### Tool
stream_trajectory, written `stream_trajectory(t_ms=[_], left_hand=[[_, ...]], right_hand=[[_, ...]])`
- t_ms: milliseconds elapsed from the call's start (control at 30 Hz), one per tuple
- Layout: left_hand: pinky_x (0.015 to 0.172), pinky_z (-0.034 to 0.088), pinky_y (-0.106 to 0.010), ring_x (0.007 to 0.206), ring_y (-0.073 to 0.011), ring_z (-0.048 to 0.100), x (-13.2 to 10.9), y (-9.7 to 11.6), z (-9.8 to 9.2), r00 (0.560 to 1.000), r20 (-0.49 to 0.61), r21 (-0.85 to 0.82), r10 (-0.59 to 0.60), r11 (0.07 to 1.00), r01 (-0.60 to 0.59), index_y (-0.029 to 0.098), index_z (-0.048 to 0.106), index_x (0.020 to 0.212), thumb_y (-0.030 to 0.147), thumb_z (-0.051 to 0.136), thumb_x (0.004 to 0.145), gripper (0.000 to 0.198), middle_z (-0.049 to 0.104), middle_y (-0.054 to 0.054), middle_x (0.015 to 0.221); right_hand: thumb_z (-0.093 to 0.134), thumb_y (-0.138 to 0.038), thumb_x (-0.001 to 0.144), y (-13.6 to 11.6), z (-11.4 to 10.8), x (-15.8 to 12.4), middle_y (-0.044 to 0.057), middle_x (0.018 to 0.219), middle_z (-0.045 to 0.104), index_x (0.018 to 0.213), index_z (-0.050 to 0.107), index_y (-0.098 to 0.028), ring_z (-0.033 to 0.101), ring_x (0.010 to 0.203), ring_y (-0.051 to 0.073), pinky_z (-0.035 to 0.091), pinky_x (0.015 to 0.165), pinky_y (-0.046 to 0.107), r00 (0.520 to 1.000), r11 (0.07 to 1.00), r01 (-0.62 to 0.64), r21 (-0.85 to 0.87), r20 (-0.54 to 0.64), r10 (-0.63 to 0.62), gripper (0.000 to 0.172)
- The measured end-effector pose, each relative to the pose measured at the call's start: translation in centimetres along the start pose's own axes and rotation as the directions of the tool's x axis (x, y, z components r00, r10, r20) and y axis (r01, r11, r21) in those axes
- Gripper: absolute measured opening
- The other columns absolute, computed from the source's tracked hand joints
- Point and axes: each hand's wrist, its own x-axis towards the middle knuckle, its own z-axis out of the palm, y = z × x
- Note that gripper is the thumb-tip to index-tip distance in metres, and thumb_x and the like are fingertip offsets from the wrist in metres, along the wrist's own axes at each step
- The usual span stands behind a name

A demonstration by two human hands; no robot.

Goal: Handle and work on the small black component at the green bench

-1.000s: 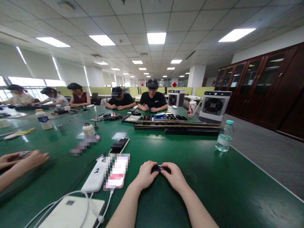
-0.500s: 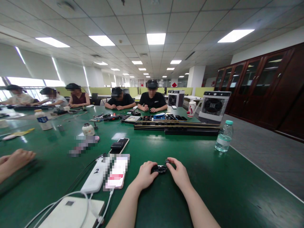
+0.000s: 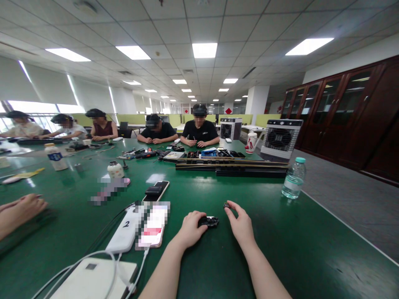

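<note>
On the green table (image 3: pixel 199 265), my left hand (image 3: pixel 192 228) is closed around one end of a small black device (image 3: pixel 211 221). Its right end sticks out past my fingers and looks uneven, with shiny bits; its kind is too small to make out. My right hand (image 3: pixel 240 222) pinches a small dark piece (image 3: pixel 226 205) between thumb and fingertips. That piece is held up and to the right of the black device, apart from it. A phone with a lit screen (image 3: pixel 155 224) lies left of my left hand.
Left of the phone lie a white power bank (image 3: pixel 123 232) marked 2, cables and a white box (image 3: pixel 93 280). A water bottle (image 3: pixel 293 178) stands at right. Black rails (image 3: pixel 249 171) lie ahead. At far left is another person's hand (image 3: pixel 26 209); several people sit around the table.
My right hand has moved to the right and slightly away with the small dark piece, so a gap now separates it from the black device. My left hand has stayed in place.
</note>
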Motion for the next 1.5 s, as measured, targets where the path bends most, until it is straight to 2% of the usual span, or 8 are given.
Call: stream_trajectory(t_ms=[367,633,733,967,1100,1233,1500], left_hand=[[0.093,0.037,-0.031,0.106,-0.0225,0.052,0.1,0.0,0.0,1.000,-0.003,0.004,-0.003,1.000,0.003,0.019,0.058,0.115,0.025,0.057,0.077,0.039,0.060,-0.006,0.114],[0.093,0.038,-0.032,0.105,-0.0220,0.053,0.2,-0.3,0.3,1.000,-0.017,0.010,0.009,1.000,-0.009,0.021,0.058,0.114,0.026,0.058,0.077,0.037,0.061,-0.005,0.112],[0.093,0.038,-0.032,0.106,-0.0220,0.053,0.2,-0.2,0.3,1.000,-0.019,0.014,0.010,1.000,-0.009,0.021,0.058,0.114,0.027,0.057,0.077,0.037,0.061,-0.005,0.112],[0.093,0.039,-0.033,0.106,-0.0221,0.053,0.2,-0.3,0.3,1.000,-0.014,0.029,0.011,1.000,-0.011,0.023,0.058,0.114,0.025,0.056,0.077,0.037,0.061,-0.005,0.112],[0.093,0.038,-0.034,0.106,-0.0223,0.053,0.2,-0.4,0.3,1.000,-0.019,0.019,0.015,1.000,-0.015,0.022,0.058,0.113,0.026,0.057,0.077,0.036,0.061,-0.006,0.112],[0.094,0.038,-0.034,0.107,-0.0227,0.053,0.2,-0.3,0.4,1.000,-0.013,0.023,0.012,1.000,-0.011,0.022,0.058,0.113,0.025,0.056,0.077,0.036,0.061,-0.005,0.113],[0.096,0.037,-0.035,0.107,-0.0229,0.053,0.2,-0.3,0.4,1.000,-0.014,0.019,0.021,1.000,-0.021,0.023,0.058,0.114,0.025,0.056,0.077,0.037,0.061,-0.005,0.113]], right_hand=[[0.051,-0.040,0.078,-0.1,0.1,-0.1,0.011,0.107,0.068,0.105,0.066,-0.017,0.061,0.103,0.025,0.046,0.096,0.042,0.999,1.000,0.019,-0.017,0.048,-0.018,0.038],[0.057,-0.028,0.074,0.2,0.8,-0.7,0.007,0.100,0.071,0.098,0.069,-0.020,0.064,0.096,0.023,0.048,0.091,0.038,0.962,0.999,0.031,-0.035,0.271,-0.020,0.028],[0.059,-0.028,0.073,-0.2,1.0,-0.9,0.007,0.101,0.071,0.095,0.070,-0.021,0.063,0.097,0.022,0.048,0.092,0.037,0.948,0.999,0.036,-0.024,0.317,-0.026,0.025],[0.059,-0.029,0.074,-0.8,1.3,-1.2,0.006,0.104,0.070,0.093,0.070,-0.022,0.060,0.104,0.023,0.043,0.098,0.039,0.934,0.999,0.047,0.001,0.355,-0.044,0.023],[0.059,-0.029,0.074,-0.9,1.4,-1.3,0.006,0.105,0.069,0.093,0.070,-0.023,0.057,0.109,0.024,0.040,0.100,0.040,0.923,0.998,0.060,-0.025,0.383,-0.046,0.023],[0.061,-0.027,0.072,-0.6,1.7,-1.4,0.003,0.101,0.071,0.089,0.070,-0.025,0.056,0.109,0.024,0.036,0.102,0.042,0.898,0.989,0.129,-0.071,0.432,-0.086,0.019],[0.063,-0.027,0.071,-0.3,1.7,-1.3,0.000,0.100,0.071,0.086,0.069,-0.028,0.053,0.111,0.027,0.034,0.102,0.045,0.896,0.976,0.170,-0.134,0.434,-0.097,0.016]])
